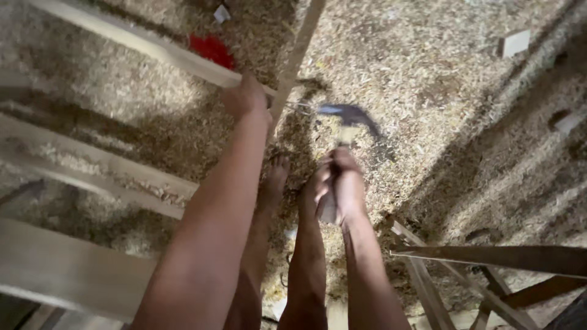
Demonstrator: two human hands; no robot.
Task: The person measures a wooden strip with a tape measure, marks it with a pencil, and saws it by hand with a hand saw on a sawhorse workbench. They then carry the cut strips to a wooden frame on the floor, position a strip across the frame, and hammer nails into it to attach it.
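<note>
Sawdust and wood shavings cover the floor (440, 79) across the whole head view, seen past my two bare forearms and, between them, my legs and bare feet. My left hand (246, 98) is closed over the end of a pale wooden rail (140, 41) that runs in from the upper left; the fingers wrap the wood where it meets a thin upright strip (296, 55) leading to the top edge. My right hand (342, 183) is clenched around the handle of a hammer (345, 116), thumb and fingers pressed tight on the grip. The hammer head, dark and blurred, sits just right of the joint between rail and strip, above the right hand; I cannot tell whether it touches the wood. Something thin and metallic shows between the hammer head and the strip, too blurred to identify.

Further pale boards (92, 165) cross the left side below the rail, parallel and apart, some carrying loose shavings. At lower right, a darker wooden frame (489, 256) with crossed members stands well apart from both hands. A red patch (211, 49) lies on the floor just beyond the rail, and small pale offcuts (515, 43) rest on the shavings toward the upper right.
</note>
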